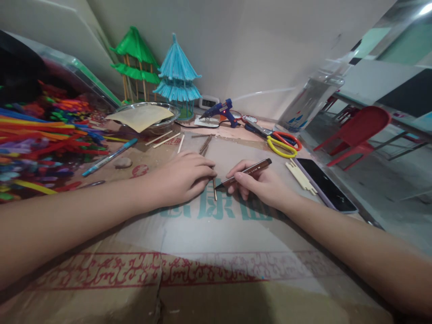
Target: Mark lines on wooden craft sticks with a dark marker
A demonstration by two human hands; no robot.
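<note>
My left hand (184, 177) lies palm down on the flattened cardboard (209, 243), its fingers pressed together on a thin wooden stick (214, 190) that pokes out below the fingertips. My right hand (261, 184) grips a brown marker pen (246, 172) in a writing hold, with the tip touching the stick right beside my left fingertips. More brown sticks (205, 145) lie just beyond my left hand.
A heap of coloured pipe cleaners (37, 139) fills the left. Behind stand a green model pagoda (137, 63), a blue model pagoda (176, 74), a glass bowl (148, 118) and a blue glue gun (221, 112). Scissors (283, 143) and a phone (326, 183) lie right; a blue pen (110, 156) left.
</note>
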